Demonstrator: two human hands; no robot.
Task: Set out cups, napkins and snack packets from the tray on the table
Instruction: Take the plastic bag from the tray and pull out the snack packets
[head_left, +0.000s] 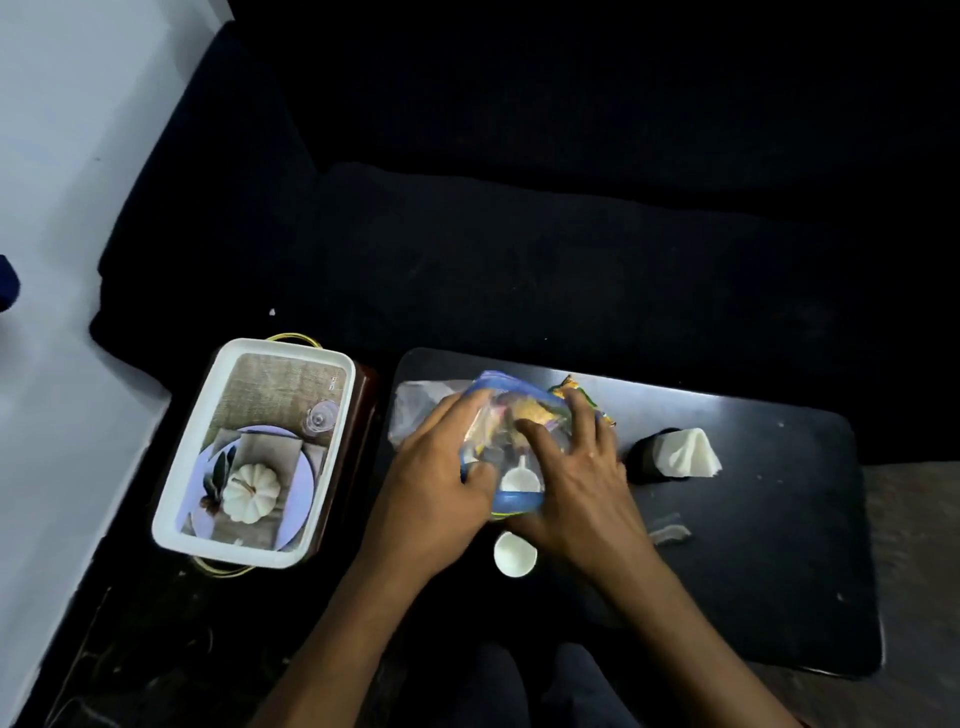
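Both hands, left hand (441, 467) & right hand (576, 478), grip a blue-edged snack packet (511, 415) over black table (753, 545); white cup (513, 554) just near of it, tray (249, 447) to left.

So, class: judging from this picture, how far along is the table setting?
Done: the tray looks emptied; a cup and a napkin sit on the table. In hand: both hands, left and right, hold a snack packet. Left: placing the packets.

tray (171, 512) left of table (769, 571), napkin (688, 453) on table's right
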